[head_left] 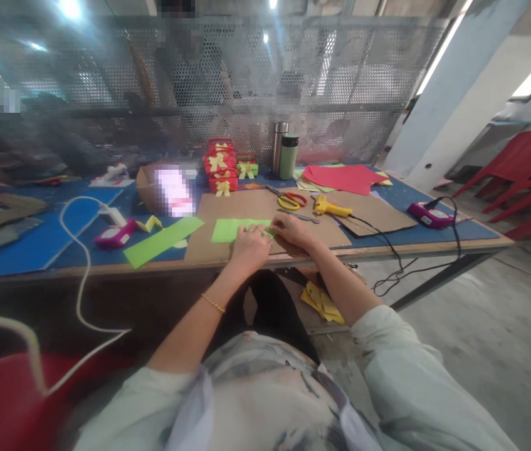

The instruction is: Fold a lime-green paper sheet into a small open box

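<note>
A light green paper piece (226,230) lies flat on a brown cardboard sheet (204,250) at the table's front. My left hand (252,245) rests on its right part with bent fingers pressed down. Close beside it, my right hand (292,230) pinches the right end of the same paper between closed fingertips. Just beyond my hands lie red-and-yellow-handled scissors (289,200), a grey metal strip-like tool (299,217) and a yellow glue gun (331,208). A longer green paper strip (163,243) lies to the left, partly over the cardboard's edge.
Small red boxes with yellow bows (220,166) stand at the back, near a green tumbler (288,156) and a steel flask (278,147). Red paper sheets (340,178) lie back right. Purple power sockets (115,233) with cables sit at both sides. A lit phone (174,191) leans at left.
</note>
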The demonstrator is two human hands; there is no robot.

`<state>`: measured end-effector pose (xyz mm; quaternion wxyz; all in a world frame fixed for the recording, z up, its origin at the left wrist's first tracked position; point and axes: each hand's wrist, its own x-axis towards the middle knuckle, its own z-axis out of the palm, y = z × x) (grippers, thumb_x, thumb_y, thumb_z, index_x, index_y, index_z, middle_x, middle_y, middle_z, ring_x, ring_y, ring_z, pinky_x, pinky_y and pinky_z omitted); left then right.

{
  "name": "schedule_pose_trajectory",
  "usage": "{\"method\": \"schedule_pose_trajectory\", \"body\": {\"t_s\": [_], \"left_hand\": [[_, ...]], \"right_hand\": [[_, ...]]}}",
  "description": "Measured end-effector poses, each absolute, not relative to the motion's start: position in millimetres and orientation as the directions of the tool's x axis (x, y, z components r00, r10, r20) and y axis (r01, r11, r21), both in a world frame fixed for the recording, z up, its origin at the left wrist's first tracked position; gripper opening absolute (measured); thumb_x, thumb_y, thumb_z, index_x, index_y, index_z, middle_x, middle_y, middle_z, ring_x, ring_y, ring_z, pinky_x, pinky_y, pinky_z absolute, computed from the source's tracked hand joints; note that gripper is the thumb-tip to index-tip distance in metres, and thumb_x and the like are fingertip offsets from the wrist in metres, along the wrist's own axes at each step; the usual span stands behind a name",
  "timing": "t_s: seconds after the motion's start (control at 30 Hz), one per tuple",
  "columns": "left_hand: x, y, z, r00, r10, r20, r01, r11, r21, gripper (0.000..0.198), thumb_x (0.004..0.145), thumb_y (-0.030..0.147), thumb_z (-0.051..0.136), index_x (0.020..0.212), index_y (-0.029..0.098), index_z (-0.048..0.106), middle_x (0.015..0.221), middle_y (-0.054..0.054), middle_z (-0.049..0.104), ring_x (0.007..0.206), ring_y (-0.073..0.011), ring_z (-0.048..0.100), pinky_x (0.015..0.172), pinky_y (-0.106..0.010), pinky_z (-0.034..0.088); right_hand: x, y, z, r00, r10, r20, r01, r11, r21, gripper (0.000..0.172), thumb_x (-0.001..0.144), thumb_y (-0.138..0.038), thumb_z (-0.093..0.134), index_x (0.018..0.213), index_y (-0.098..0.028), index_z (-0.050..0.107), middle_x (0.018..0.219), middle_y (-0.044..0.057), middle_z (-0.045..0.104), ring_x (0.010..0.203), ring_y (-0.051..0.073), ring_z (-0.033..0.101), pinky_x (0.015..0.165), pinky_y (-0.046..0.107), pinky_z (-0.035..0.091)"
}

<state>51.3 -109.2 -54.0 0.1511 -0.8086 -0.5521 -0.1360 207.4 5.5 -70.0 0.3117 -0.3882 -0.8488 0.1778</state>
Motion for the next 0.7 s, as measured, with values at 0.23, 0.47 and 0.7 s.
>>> {"method": "schedule_pose_trajectory", "body": {"t_s": [0.23,0.47,0.7], "left_hand": [[47.5,-104.4,-63.7,0.374,0.849,0.373,0.923,-0.379,-0.062,0.034,0.105,0.026,0.034,0.121,0.013,0.061,0.123,-0.018,0.071,0.119,-0.0284,0.062,0.106,-0.051,0.033],[47.3,-105.3,-64.0,0.375,0.838,0.396,0.922,-0.38,-0.069,0.03,0.104,0.026,0.036,0.116,0.015,0.061,0.118,-0.016,0.072,0.114,-0.0276,0.064,0.111,-0.051,0.031],[47.6,-104.1,-66.3,0.364,0.84,0.402,0.926,-0.372,-0.062,0.028,0.104,0.026,0.036,0.115,0.017,0.061,0.116,-0.013,0.073,0.113,-0.0263,0.064,0.114,-0.051,0.028]], "right_hand": [[226.0,-1.4,-75.4,-0.328,0.806,0.493,0.558,0.586,-0.588,0.027,0.09,-0.031,0.053,0.068,-0.018,0.062,0.066,0.001,0.06,0.066,0.016,0.051,0.063,0.027,0.038],[237.3,-20.1,-84.1,-0.487,0.683,0.544,0.593,0.716,-0.368,0.026,0.089,-0.01,0.047,0.093,-0.018,0.071,0.094,0.01,0.066,0.088,0.021,0.058,0.08,0.03,0.044],[231.1,-20.8,-83.3,-0.544,0.647,0.535,0.684,0.711,-0.164,0.029,0.088,-0.004,0.044,0.088,-0.016,0.071,0.091,0.013,0.064,0.086,0.024,0.054,0.079,0.033,0.041]]}}
